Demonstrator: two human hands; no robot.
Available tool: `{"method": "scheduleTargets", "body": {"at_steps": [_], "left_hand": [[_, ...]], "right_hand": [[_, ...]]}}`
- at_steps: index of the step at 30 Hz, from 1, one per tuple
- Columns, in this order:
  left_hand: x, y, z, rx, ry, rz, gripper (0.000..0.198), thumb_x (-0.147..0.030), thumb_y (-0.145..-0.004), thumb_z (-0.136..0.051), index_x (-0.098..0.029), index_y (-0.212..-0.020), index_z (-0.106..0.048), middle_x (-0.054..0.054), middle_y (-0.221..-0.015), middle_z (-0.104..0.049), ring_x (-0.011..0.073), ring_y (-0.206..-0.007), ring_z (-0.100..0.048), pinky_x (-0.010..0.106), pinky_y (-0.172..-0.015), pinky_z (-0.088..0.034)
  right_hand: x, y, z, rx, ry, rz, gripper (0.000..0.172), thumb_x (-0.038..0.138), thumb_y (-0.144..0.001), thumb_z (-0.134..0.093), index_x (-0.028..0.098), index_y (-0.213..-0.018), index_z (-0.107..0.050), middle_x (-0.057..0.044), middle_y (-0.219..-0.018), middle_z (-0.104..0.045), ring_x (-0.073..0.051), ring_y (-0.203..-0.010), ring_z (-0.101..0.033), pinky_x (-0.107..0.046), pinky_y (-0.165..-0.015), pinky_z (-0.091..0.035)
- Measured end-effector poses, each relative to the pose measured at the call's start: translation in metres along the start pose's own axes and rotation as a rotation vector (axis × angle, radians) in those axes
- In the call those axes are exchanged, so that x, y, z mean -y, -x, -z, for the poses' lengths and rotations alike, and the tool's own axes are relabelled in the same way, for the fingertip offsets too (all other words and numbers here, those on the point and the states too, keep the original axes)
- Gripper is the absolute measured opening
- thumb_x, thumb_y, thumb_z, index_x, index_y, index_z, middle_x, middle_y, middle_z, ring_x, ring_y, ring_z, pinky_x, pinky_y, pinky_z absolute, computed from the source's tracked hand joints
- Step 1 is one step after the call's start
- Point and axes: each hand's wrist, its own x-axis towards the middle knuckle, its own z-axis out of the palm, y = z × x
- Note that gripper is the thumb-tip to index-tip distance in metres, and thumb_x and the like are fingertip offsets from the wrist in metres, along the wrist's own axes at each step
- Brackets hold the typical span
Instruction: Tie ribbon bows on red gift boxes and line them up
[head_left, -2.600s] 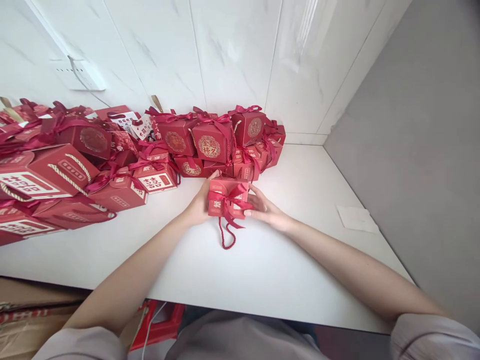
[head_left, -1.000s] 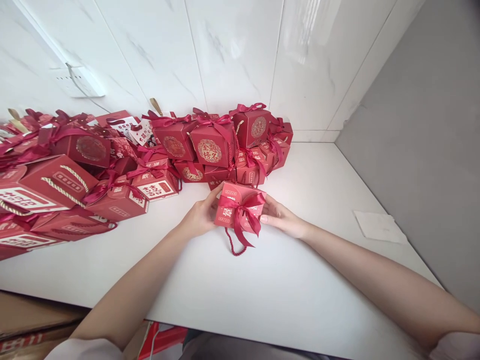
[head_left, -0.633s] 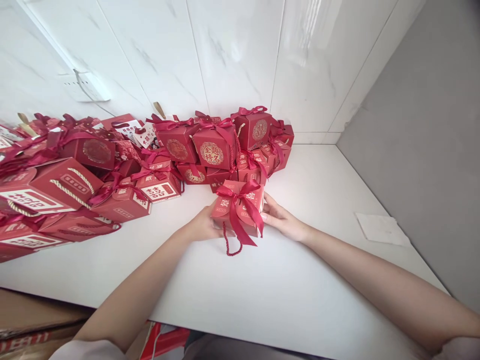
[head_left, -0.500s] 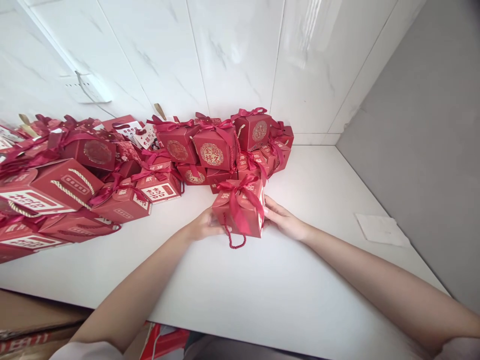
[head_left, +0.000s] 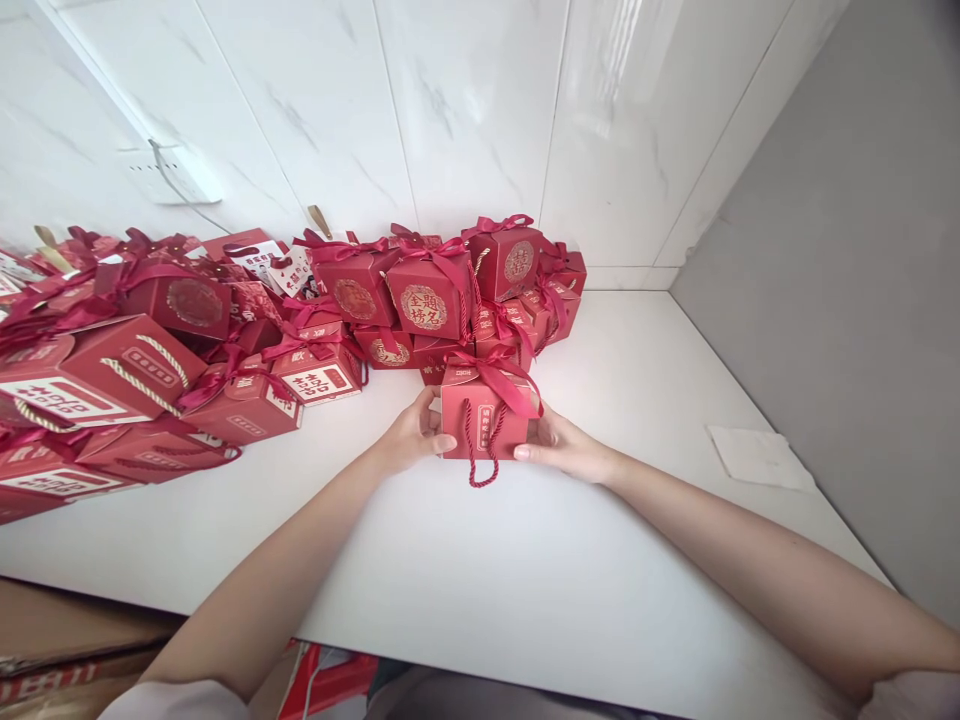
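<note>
Between my two hands is a small red gift box [head_left: 459, 415] with a ribbon bow on top and a twisted red cord handle hanging down its near side. My left hand [head_left: 416, 435] grips its left side, thumb at the near lower corner. On the opposite side my right hand [head_left: 562, 445] holds it, thumb along the near lower edge. Some fingers of both hands are hidden behind the box. Just beyond it stand stacked red gift boxes [head_left: 429, 300] with ribbons and gold round prints; the held box overlaps them in view.
Many more red gift boxes [head_left: 150, 370] are piled along the left of the white table [head_left: 420, 560]. A flat white paper [head_left: 759, 457] lies at the right. Behind is a marbled wall [head_left: 480, 120] with a socket [head_left: 169, 175]; a cardboard box [head_left: 75, 625] sits below the front left edge.
The gift box has turned between my hands, so its side with the cord handle and label now faces me. Both thumbs now show on its near side.
</note>
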Motion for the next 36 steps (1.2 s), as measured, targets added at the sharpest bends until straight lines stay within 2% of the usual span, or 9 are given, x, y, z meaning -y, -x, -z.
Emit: {"method": "scheduleTargets", "body": {"at_steps": [4, 8, 14, 20, 24, 29, 36], "left_hand": [[0.0018, 0.0020, 0.0024, 0.074, 0.099, 0.010, 0.085, -0.055, -0.072, -0.078, -0.020, -0.138, -0.037, 0.010, -0.098, -0.074, 0.0300, -0.100, -0.070, 0.040, -0.085, -0.053], [-0.0020, 0.0028, 0.0017, 0.095, 0.122, 0.027, 0.081, -0.048, -0.076, -0.077, -0.018, -0.140, -0.035, 0.012, -0.104, -0.074, 0.0300, -0.101, -0.070, 0.040, -0.088, -0.050], [-0.0043, 0.0028, 0.0007, 0.098, 0.116, 0.043, 0.081, -0.047, -0.077, -0.076, -0.018, -0.140, -0.035, 0.013, -0.108, -0.073, 0.0305, -0.103, -0.070, 0.043, -0.091, -0.050], [-0.0036, 0.0024, 0.0000, 0.107, 0.121, -0.001, 0.077, -0.045, -0.080, -0.075, -0.019, -0.141, -0.036, 0.018, -0.126, -0.067, 0.0306, -0.107, -0.069, 0.045, -0.092, -0.051], [-0.0046, 0.0027, -0.0003, 0.111, 0.116, -0.015, 0.076, -0.043, -0.081, -0.074, -0.019, -0.142, -0.036, 0.018, -0.127, -0.066, 0.0319, -0.111, -0.067, 0.045, -0.093, -0.051], [-0.0042, 0.0024, -0.0004, 0.109, 0.117, -0.010, 0.077, -0.045, -0.080, -0.075, -0.020, -0.142, -0.037, 0.020, -0.138, -0.058, 0.0329, -0.112, -0.067, 0.045, -0.093, -0.051], [-0.0020, 0.0026, 0.0002, 0.118, 0.132, 0.006, 0.075, -0.042, -0.080, -0.075, -0.019, -0.142, -0.037, 0.020, -0.139, -0.058, 0.0319, -0.112, -0.067, 0.044, -0.093, -0.052]], "right_hand": [[-0.0014, 0.0007, 0.0003, -0.017, -0.004, -0.022, 0.095, 0.039, -0.083, -0.077, 0.031, -0.156, -0.017, -0.012, -0.156, -0.035, -0.025, -0.120, -0.057, -0.045, -0.104, -0.049], [-0.0021, 0.0003, 0.0026, -0.014, -0.017, -0.014, 0.096, 0.036, -0.082, -0.078, 0.032, -0.156, -0.017, -0.012, -0.157, -0.032, -0.024, -0.117, -0.058, -0.046, -0.104, -0.049], [-0.0024, 0.0002, 0.0038, -0.025, -0.002, -0.034, 0.099, 0.037, -0.081, -0.079, 0.032, -0.157, -0.015, -0.012, -0.153, -0.038, -0.023, -0.117, -0.057, -0.045, -0.104, -0.050], [-0.0035, 0.0004, 0.0034, -0.032, -0.004, -0.026, 0.096, 0.036, -0.081, -0.079, 0.031, -0.156, -0.018, -0.012, -0.151, -0.040, -0.023, -0.115, -0.058, -0.045, -0.103, -0.050], [-0.0047, 0.0008, 0.0036, -0.034, -0.015, -0.025, 0.096, 0.035, -0.081, -0.079, 0.031, -0.156, -0.018, -0.012, -0.150, -0.041, -0.023, -0.117, -0.057, -0.045, -0.103, -0.050], [-0.0041, 0.0009, 0.0044, -0.023, -0.011, -0.028, 0.097, 0.033, -0.082, -0.078, 0.032, -0.156, -0.015, -0.012, -0.149, -0.040, -0.021, -0.109, -0.060, -0.046, -0.102, -0.050], [-0.0034, 0.0008, 0.0031, -0.029, -0.018, -0.014, 0.097, 0.035, -0.082, -0.078, 0.033, -0.156, -0.015, -0.012, -0.151, -0.038, -0.023, -0.113, -0.060, -0.047, -0.103, -0.051]]}}
